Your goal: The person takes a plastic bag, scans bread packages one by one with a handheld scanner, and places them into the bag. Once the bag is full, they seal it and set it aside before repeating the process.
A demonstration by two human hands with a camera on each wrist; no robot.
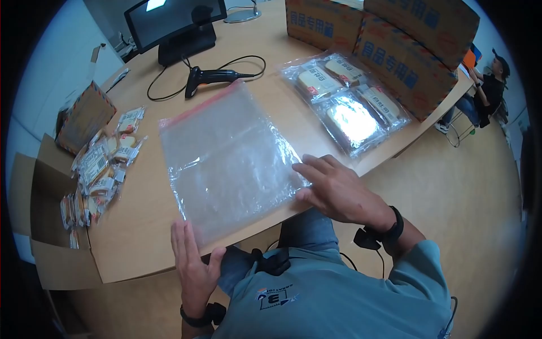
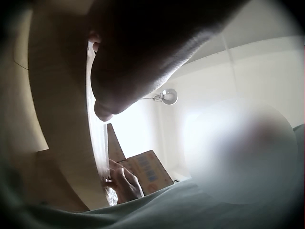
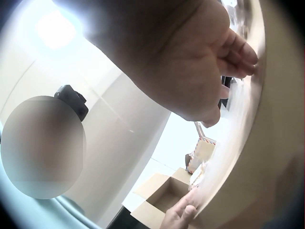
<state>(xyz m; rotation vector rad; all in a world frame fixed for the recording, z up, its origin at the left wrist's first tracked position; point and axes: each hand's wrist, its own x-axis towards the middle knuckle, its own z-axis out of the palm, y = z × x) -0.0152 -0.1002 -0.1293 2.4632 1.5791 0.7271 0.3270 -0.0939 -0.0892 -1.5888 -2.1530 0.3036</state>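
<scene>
A clear plastic zip bag [image 1: 226, 152] with a red strip along its far end lies flat on the table in front of the person. At its near left corner rests the left hand [image 1: 195, 265], fingers straight and thumb spread. The right hand [image 1: 341, 189] touches the bag's right edge with its fingers slightly bent. In the right wrist view, the right hand [image 3: 205, 67] shows its palm side with fingertips down at the tabletop. The left wrist view shows the left hand [image 2: 114, 76] dark against the light, beside the table edge.
A filled clear bag of bread packs [image 1: 344, 101] lies at the right, before stacked cartons [image 1: 403, 68]. Loose wrapped bread packs [image 1: 96, 164] are piled left, beside an open carton [image 1: 56, 192]. A barcode scanner [image 1: 212, 77] and monitor [image 1: 175, 25] stand behind. Another person [image 1: 491, 85] sits far right.
</scene>
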